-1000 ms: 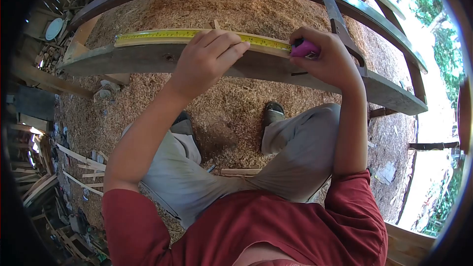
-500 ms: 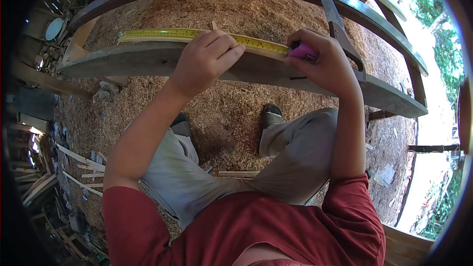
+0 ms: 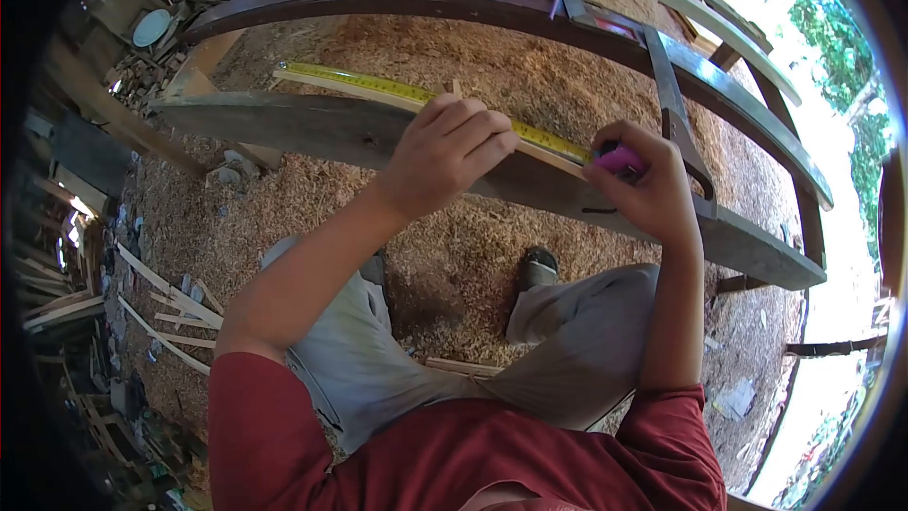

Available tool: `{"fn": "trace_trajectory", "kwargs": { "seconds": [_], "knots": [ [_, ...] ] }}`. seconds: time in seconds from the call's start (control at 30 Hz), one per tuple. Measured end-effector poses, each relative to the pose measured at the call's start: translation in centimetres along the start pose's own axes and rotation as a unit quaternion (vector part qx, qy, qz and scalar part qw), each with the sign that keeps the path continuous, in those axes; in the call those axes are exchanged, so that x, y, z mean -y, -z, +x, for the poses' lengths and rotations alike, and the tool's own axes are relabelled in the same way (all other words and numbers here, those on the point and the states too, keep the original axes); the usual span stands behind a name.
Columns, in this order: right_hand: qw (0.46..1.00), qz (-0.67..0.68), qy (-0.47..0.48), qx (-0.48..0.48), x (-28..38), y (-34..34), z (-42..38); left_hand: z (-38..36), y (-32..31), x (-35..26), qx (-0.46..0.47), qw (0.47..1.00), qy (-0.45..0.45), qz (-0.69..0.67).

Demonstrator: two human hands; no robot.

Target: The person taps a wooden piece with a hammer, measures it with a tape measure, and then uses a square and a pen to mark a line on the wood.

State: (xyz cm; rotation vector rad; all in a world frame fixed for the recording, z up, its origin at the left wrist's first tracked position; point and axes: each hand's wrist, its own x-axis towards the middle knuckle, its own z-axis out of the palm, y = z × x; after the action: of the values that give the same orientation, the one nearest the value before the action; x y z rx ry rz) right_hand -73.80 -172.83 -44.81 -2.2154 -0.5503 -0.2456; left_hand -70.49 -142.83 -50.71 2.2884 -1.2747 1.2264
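A yellow tape measure blade (image 3: pixel 369 84) is stretched along a thin light wooden strip (image 3: pixel 326 85) above a grey plank (image 3: pixel 284 118). My left hand (image 3: pixel 452 153) is closed around the strip and blade near their middle; its fingertips are partly hidden. At the strip's right end my right hand (image 3: pixel 648 180) grips the purple tape measure case (image 3: pixel 621 161). A small wooden piece (image 3: pixel 454 88) sticks up behind my left hand.
A dark saw-like tool (image 3: pixel 676 114) leans across the plank and the brown beam (image 3: pixel 312 2) behind it. Wood shavings (image 3: pixel 454 237) cover the ground. Loose wood strips (image 3: pixel 170 312) lie at the left. A pale round object (image 3: pixel 151 28) is at upper left.
The view has shifted, so the plank, strip and both hands appear lower and further right. Both hands keep their holds on the strip and the tape measure.
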Motion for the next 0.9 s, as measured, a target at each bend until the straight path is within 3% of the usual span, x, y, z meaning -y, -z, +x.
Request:
{"fn": "trace_trajectory", "kwargs": {
  "seconds": [0.43, 0.6, 0.9],
  "knots": [
    [0.999, -0.019, -0.033, -0.020, 0.5, -0.8, -0.1, -0.5, 0.9, -0.3, -0.006, 1.000, 0.002, 0.015],
    [0.998, 0.021, 0.008, 0.064, -0.6, -1.0, 0.0, -0.8, 0.6, -0.2, 0.014, 1.000, 0.002, -0.017],
    [0.993, -0.021, 0.026, 0.112, -0.3, -0.3, 0.0, -1.0, 0.2, -0.5, 0.040, 0.998, 0.008, -0.050]
  ]
}}
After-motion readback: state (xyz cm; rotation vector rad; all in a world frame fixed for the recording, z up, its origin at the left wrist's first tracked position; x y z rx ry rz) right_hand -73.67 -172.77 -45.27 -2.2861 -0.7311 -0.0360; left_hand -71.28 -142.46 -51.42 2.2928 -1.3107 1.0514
